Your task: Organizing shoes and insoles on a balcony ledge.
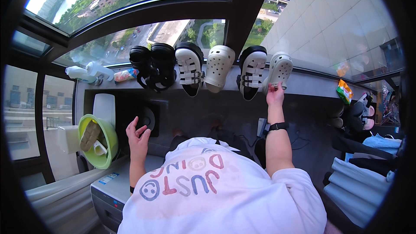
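At the right end of a row of footwear on the window ledge (312,83), my right hand (275,96) grips the heel of an off-white perforated clog (281,67). Its matching clog (220,63) leans by the window further left. Two white-and-black strappy buckled shoes, one (253,66) between the clogs and the other (189,65) left of them, have their toes raised against the glass. A pair of black sandals (162,63) leans at the row's left end. Over the dark floor, my left hand (138,136) is raised with fingers apart, holding nothing.
White plastic bottles (81,74) and a patterned packet (126,75) are left on the ledge; an orange-green packet (344,91) is right. A green basin (113,139) holds a brown item and a white scoop. A washing machine (110,187) stands lower left. Clothes (354,182) hang right.
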`<state>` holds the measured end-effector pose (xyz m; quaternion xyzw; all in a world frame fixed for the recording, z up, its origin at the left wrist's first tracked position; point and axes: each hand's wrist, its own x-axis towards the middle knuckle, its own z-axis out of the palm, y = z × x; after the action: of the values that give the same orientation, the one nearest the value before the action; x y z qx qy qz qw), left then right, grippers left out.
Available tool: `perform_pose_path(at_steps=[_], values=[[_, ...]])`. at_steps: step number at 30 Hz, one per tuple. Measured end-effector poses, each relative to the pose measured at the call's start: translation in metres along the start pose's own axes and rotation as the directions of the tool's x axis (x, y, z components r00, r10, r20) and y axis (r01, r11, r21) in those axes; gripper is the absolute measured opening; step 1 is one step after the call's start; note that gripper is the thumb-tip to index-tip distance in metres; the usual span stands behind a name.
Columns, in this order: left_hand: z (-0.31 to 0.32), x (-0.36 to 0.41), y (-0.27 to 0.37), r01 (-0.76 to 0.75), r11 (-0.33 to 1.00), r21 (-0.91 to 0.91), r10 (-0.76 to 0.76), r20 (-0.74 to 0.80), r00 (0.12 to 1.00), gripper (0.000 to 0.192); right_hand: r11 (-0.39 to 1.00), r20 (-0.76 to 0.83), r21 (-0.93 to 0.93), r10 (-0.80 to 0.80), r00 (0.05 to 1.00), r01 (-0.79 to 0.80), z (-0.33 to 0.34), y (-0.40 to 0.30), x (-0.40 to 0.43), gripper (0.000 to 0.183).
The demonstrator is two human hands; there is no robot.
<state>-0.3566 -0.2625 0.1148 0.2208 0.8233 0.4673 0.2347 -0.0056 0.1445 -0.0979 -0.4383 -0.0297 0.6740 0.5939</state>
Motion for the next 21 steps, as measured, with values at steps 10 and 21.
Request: perform_pose_path(at_steps=[10,21], values=[[0.013,0.006,0.015,-0.065,0.997,0.046,0.062,0.061,0.996,0.055,0.998,0.103,0.003,0.062,0.993,-0.062,0.004,0.008,0.001,0.030],[0.003,-0.006,-0.004,-0.003,1.000,0.018,0.002,0.028,1.000,0.055,0.928,-0.047,-0.369,0.039,0.998,-0.053,0.016,-0.006,-0.045,0.048]])
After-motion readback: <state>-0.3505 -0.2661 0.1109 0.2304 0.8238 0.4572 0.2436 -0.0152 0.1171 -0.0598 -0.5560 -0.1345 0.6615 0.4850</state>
